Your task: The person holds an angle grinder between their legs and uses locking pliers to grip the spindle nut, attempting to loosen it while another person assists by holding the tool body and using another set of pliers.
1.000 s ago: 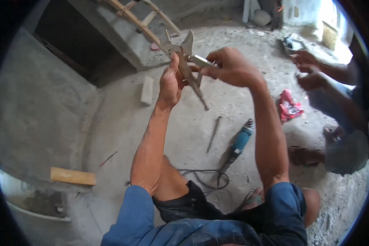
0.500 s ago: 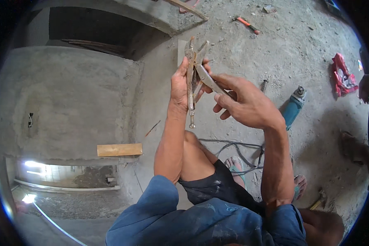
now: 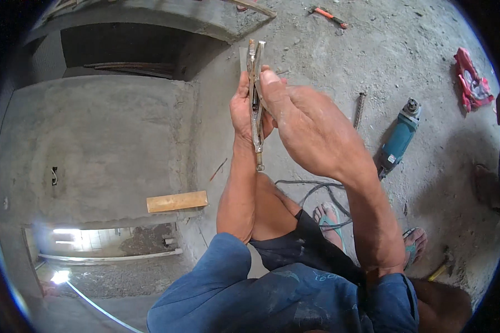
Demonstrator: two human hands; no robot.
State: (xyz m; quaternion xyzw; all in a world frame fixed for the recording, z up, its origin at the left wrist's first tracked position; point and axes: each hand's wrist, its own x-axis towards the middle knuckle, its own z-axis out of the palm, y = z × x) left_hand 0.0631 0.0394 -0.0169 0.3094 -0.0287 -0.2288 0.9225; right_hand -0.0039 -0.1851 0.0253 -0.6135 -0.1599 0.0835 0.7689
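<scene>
You hold one pair of metal locking pliers (image 3: 255,100) up in front of you, roughly upright, jaw end toward the top of the view, adjusting screw end pointing down toward your knee. Your left hand (image 3: 244,108) has its grip clenched round the handles from the left side. Your right hand (image 3: 305,125) presses against the pliers from the right, thumb up along the handle; its fingers curl in on the tool, so count it as grasping the pliers too, though the far fingertips are hidden.

Counts on the concrete floor (image 3: 428,33):
- one teal power drill (image 3: 399,139), lying to your right, its black cable (image 3: 311,191) looping back toward your feet
- one long dark drill bit or steel rod (image 3: 359,110), just left of the drill
- one red cloth or pouch (image 3: 472,80), far right
- one orange-handled tool (image 3: 328,15), top of the view
- one short wooden block (image 3: 176,201), on the edge of a concrete ledge at left
- one yellow-handled tool (image 3: 439,272), by your right foot, mostly hidden

Two feet in sandals (image 3: 330,219) are below your hands. No containers can be made out.
</scene>
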